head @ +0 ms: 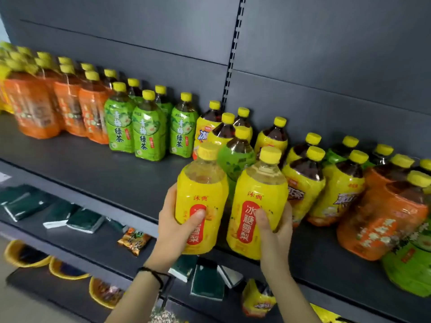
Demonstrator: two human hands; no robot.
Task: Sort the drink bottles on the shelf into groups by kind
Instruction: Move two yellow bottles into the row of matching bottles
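Dark grey shelf (98, 169), stocked with yellow-capped drink bottles. Left hand (177, 224): fingers wrapped round the lower body of a pale yellow pear-drink bottle (201, 199), thumb across its red label panel; bottle upright, at the shelf's front edge. Right hand (275, 227): closed likewise on a second pear-drink bottle (258, 203) of the same kind, thumb on its label; the two bottles stand side by side, nearly touching. A dark cord bracelet (154, 275) sits on the left wrist. Far left of shelf: orange-label tea bottles (63, 106), grouped. Next to them, to the right: green-label tea bottles (144, 127), grouped, several rows deep. Centre, behind the held pair: yellow-label dark tea bottles (271, 136), with one green-label bottle (235, 159) among them, directly behind the held bottles. Right: more yellow-label dark tea bottles (303, 180), then large orange-label bottles (382, 215) and a green-label bottle (410, 269) at the frame edge, mixed together. Lower shelf (77, 241): dark green packets (85, 221) and an orange snack packet (134, 241), lying flat. Below, yellow-rimmed baskets (25, 255), blurred.
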